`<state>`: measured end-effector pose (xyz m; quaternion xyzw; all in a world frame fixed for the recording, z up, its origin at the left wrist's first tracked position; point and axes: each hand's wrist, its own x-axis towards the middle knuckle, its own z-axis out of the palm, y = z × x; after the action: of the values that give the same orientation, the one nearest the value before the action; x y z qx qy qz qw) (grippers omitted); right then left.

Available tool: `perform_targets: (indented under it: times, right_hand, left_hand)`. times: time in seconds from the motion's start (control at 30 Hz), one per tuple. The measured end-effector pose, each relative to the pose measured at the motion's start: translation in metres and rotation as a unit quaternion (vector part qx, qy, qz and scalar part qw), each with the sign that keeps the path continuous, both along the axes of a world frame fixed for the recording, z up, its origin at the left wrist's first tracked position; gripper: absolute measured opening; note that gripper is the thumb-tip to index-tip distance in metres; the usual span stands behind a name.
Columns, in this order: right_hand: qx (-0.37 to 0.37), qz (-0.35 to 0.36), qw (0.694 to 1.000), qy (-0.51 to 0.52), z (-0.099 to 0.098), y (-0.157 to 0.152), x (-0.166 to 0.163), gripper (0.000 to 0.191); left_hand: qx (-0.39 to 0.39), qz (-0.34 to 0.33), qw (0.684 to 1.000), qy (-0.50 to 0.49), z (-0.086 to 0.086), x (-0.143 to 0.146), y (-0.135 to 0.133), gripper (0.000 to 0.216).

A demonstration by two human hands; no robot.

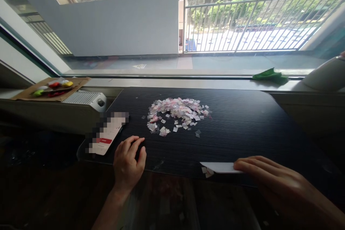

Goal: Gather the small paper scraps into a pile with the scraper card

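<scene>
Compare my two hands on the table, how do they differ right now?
The left hand is curled, fingertips pressed on the bare dark table; the right hand lies flatter, fingers stretched out. The left hand touches only the table, while the right hand's fingers press a white paper sheet with small scraps beside it. Both rest at the near edge, in front of the pile of paper bits.

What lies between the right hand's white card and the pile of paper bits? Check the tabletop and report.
Nothing visible blocks it. The right hand presses the white card flat at the dark table's near edge, with a few scraps at its tip. Between it and the pile of paper bits is bare tabletop. The left hand rests off to the side.
</scene>
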<state>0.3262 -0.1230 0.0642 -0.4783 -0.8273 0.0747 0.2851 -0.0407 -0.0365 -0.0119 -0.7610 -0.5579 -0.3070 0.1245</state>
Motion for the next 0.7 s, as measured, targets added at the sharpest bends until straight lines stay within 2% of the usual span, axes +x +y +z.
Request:
perform_targets:
  times: [0.17, 0.27, 0.37, 0.5, 0.7]
  right_hand:
    - [-0.043, 0.025, 0.999, -0.005, 0.002, -0.026, 0.007, 0.045]
    - [-0.028, 0.026, 0.999, -0.017, 0.003, -0.037, 0.013, 0.051]
    - [-0.005, 0.017, 0.999, -0.035, 0.003, -0.040, 0.018, 0.051]
    - [-0.018, -0.005, 0.998, -0.067, 0.003, -0.038, 0.020, 0.056]
    - [-0.028, 0.014, 0.998, -0.054, 0.004, -0.045, 0.021, 0.059]
  left_hand:
    - [0.004, -0.001, 1.000, -0.008, 0.000, 0.000, 0.001, 0.026]
    - [0.004, -0.005, 1.000, -0.014, 0.001, -0.001, 0.001, 0.026]
    - [0.003, -0.007, 1.000, -0.015, 0.001, 0.000, 0.001, 0.026]
    - [0.007, -0.008, 1.000, -0.010, 0.000, -0.001, 0.001, 0.026]
    - [0.012, -0.007, 1.000, -0.013, -0.001, -0.001, 0.002, 0.025]
